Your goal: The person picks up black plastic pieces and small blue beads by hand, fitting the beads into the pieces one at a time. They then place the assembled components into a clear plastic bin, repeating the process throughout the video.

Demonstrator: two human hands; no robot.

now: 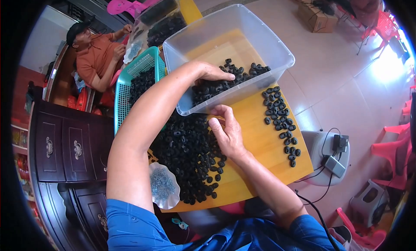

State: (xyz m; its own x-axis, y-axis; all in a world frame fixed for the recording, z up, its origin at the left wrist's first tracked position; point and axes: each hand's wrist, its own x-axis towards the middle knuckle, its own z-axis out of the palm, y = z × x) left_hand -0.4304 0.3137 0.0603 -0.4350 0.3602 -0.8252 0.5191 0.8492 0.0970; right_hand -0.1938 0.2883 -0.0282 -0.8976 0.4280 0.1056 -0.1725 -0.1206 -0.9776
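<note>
My left hand [213,72] reaches over the near wall of a clear plastic bin [271,47]. It lies on small black oval parts [208,91] heaped at the bin's near side. Its thumb is stretched out, while the other fingers are mostly hidden. Just outside that wall, my right hand [229,136] is open, with thumb and fingers apart. Its fingertips are close to the bin's lower edge; whether they touch it I cannot tell. A large pile of the same black parts [182,151] covers the table between my forearms.
More black parts [279,114] lie along the right edge of the yellow table [247,175]. A scalloped white dish [171,201] holds small metal pieces. A teal basket [123,93] of black parts stands left. Another person [97,56] sits beyond it. Dark drawers [63,142] flank the left.
</note>
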